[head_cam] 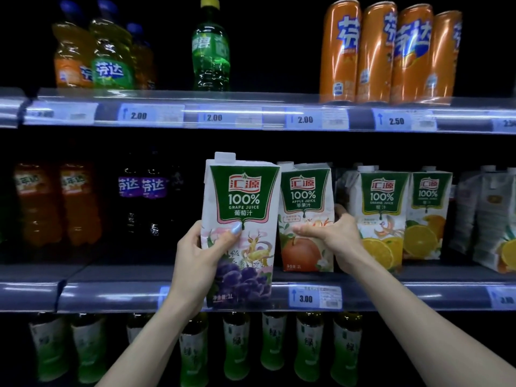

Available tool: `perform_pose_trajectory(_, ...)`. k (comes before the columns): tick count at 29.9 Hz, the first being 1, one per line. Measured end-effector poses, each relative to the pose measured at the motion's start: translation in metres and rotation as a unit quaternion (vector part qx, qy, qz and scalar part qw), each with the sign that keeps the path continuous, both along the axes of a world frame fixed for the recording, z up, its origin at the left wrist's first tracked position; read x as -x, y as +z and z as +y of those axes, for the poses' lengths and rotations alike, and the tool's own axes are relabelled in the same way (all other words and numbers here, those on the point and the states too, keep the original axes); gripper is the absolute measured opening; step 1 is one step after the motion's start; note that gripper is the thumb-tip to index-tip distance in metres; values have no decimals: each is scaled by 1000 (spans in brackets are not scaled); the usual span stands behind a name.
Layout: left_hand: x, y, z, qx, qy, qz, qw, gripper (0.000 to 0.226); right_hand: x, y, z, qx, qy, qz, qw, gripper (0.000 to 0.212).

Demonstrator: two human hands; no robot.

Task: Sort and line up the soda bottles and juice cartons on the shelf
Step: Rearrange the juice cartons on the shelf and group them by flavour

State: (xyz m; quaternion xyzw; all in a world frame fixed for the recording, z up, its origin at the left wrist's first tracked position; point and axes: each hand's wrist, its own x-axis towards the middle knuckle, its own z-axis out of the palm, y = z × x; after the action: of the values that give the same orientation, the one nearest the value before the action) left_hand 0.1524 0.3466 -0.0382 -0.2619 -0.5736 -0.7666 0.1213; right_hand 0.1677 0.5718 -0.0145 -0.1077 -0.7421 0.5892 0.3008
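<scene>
My left hand (199, 255) grips a grape juice carton (243, 208) by its lower left side and holds it upright in front of the middle shelf edge (117, 296). My right hand (332, 238) wraps around the right side of an apple juice carton (305, 199) standing on the middle shelf, thumb across its front. Two orange juice cartons (381, 213) (427, 216) stand to the right of it. Orange soda bottles (58, 205) and purple soda bottles (142, 191) stand at the left of the same shelf.
The upper shelf holds orange and green soda bottles (109, 48), a green bottle (210, 46) and orange cans (388, 54). More cartons (491, 219) lean at the far right. Green tea bottles (237, 342) fill the bottom shelf. A gap lies between the purple bottles and the cartons.
</scene>
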Motion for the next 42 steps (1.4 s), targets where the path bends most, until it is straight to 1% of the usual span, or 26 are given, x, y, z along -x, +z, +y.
perform_pose_trajectory(1, 1, 0, 0, 1, 0, 0, 1000, 39, 2, -3, 3, -4, 2, -5, 1000, 143)
perform_pose_trajectory(2, 1, 0, -1, 3, 1, 0, 1000, 40, 6, -7, 7, -1, 3, -11, 1000, 133)
perform_pose_trajectory(5, 3, 0, -2, 4, 0, -1, 1000, 43, 19, -17, 14, 21, 12, -28, 999, 127)
perform_pose_trajectory(8, 4, 1, -2, 5, 2, 3, 1000, 45, 16, -14, 9, 47, 38, -48, 997, 97)
perform_pose_trajectory(9, 4, 2, -2, 5, 3, 2, 1000, 45, 15, -13, 9, 50, 45, -53, 996, 91)
perform_pose_trajectory(11, 5, 1, -2, 2, 2, -3, 1000, 43, 17, -14, 10, 54, 56, -55, 995, 86)
perform_pose_trajectory(14, 7, 1, -1, 1, -1, -4, 1000, 41, 22, -15, 13, 61, 63, -51, 995, 98)
perform_pose_trajectory(16, 8, 1, -1, 2, -2, -4, 1000, 39, 23, -14, 13, 67, 76, -54, 993, 99)
perform_pose_trajectory(18, 9, 1, -2, -6, -7, -9, 1000, 40, 22, -14, 13, 62, 83, -60, 993, 90)
perform_pose_trajectory(20, 11, 1, -1, -9, -9, -8, 1000, 43, 22, -16, 12, 59, 83, -52, 993, 73)
perform_pose_trajectory(21, 11, 2, -2, -11, -8, -9, 1000, 41, 22, -18, 12, 59, 81, -46, 994, 69)
perform_pose_trajectory(22, 12, 2, -2, -14, -8, -10, 1000, 40, 23, -19, 12, 57, 77, -44, 994, 71)
perform_pose_trajectory(23, 13, 2, -3, -17, -9, -11, 1000, 41, 25, -21, 14, 54, 74, -46, 995, 79)
perform_pose_trajectory(25, 15, 2, -7, -17, -8, -10, 1000, 58, 28, -24, 16, 46, 82, -50, 994, 98)
perform_pose_trajectory(26, 15, 2, -9, -17, -6, -8, 1000, 68, 29, -25, 17, 44, 83, -45, 995, 101)
perform_pose_trajectory(28, 16, 3, -15, -17, 1, -5, 1000, 78, 30, -27, 17, 46, 82, -33, 995, 106)
perform_pose_trajectory(30, 18, 4, -19, -18, 5, -3, 1000, 81, 31, -27, 17, 50, 83, -28, 995, 101)
perform_pose_trajectory(31, 18, 4, -21, -19, 5, -2, 1000, 81, 31, -27, 17, 49, 83, -31, 995, 103)
perform_pose_trajectory(33, 19, 5, -24, -19, 6, -3, 1000, 82, 32, -28, 21, 39, 85, -35, 995, 116)
perform_pose_trajectory(35, 20, 4, -27, -19, 7, -10, 1000, 84, 33, -29, 22, 41, 86, -36, 995, 118)
perform_pose_trajectory(36, 20, 3, -28, -18, 8, -13, 1000, 85, 31, -28, 21, 44, 90, -38, 994, 114)
perform_pose_trajectory(37, 21, 2, -29, -18, 9, -16, 1000, 86, 30, -26, 20, 52, 95, -37, 993, 104)
perform_pose_trajectory(39, 23, 2, -31, -15, 10, -18, 1000, 86, 24, -21, 19, 72, 102, -19, 992, 62)
perform_pose_trajectory(40, 24, 2, -31, -13, 10, -19, 1000, 85, 23, -20, 18, 79, 104, -7, 991, 45)
perform_pose_trajectory(41, 25, 1, -32, -13, 10, -20, 1000, 84, 23, -20, 17, 81, 103, 4, 991, 43)
perform_pose_trajectory(42, 25, 1, -31, -14, 10, -21, 1000, 83, 24, -20, 17, 81, 108, 9, 991, 61)
